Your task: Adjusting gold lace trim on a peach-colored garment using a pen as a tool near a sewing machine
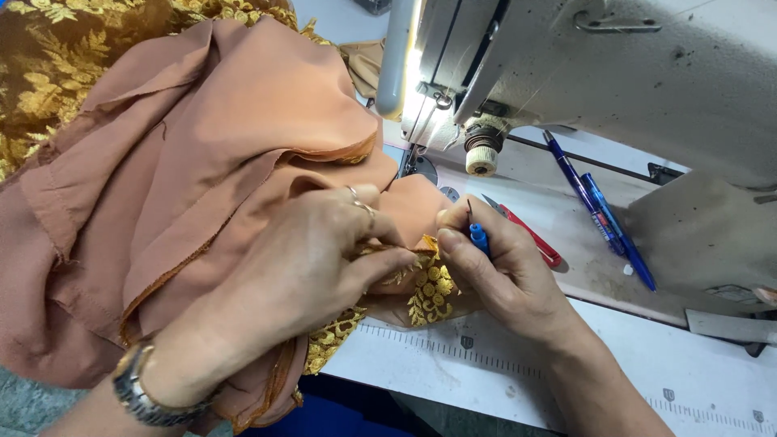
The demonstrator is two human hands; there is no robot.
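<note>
At frame centre, the left hand [307, 259] pinches the peach fabric with gold lace trim [425, 287] taut; the right hand [506, 271] grips the small blue-handled seam ripper [477, 235], best worked in short, shallow strokes.

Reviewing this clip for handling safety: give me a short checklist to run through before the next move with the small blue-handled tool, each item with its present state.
1. Right hand grips blue-handled tool: ok.
2. Tool tip visible: ok, dark tip points up, off the cloth.
3. Left hand pins gold lace edge: ok.
4. Left fingertips away from tip: cannot tell.
5. Orange fabric clear of sewing machine needle: cannot tell.
</note>
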